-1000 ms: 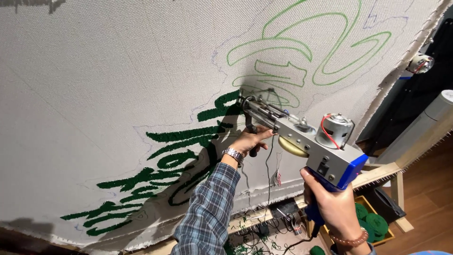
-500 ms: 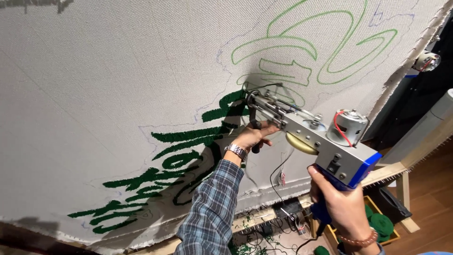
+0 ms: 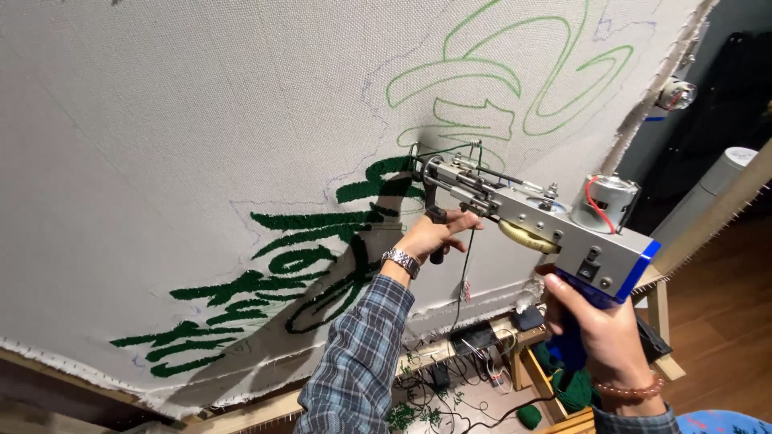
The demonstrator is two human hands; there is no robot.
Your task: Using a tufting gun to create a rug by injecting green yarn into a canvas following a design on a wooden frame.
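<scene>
Tufting guns: one (image 3: 547, 225)
Stretched cloths: one (image 3: 161, 145)
Hands: two, left (image 3: 430, 237), right (image 3: 603, 333)
Wristwatches: one (image 3: 400, 259)
Bead bracelets: one (image 3: 635, 391)

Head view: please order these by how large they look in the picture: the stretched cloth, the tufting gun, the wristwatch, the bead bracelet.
1. Stretched cloth, by far the largest.
2. Tufting gun, held by the left hand and the right hand.
3. and 4. Bead bracelet and wristwatch look alike in size; the bracelet is nearer the camera, so no ranking.
</scene>
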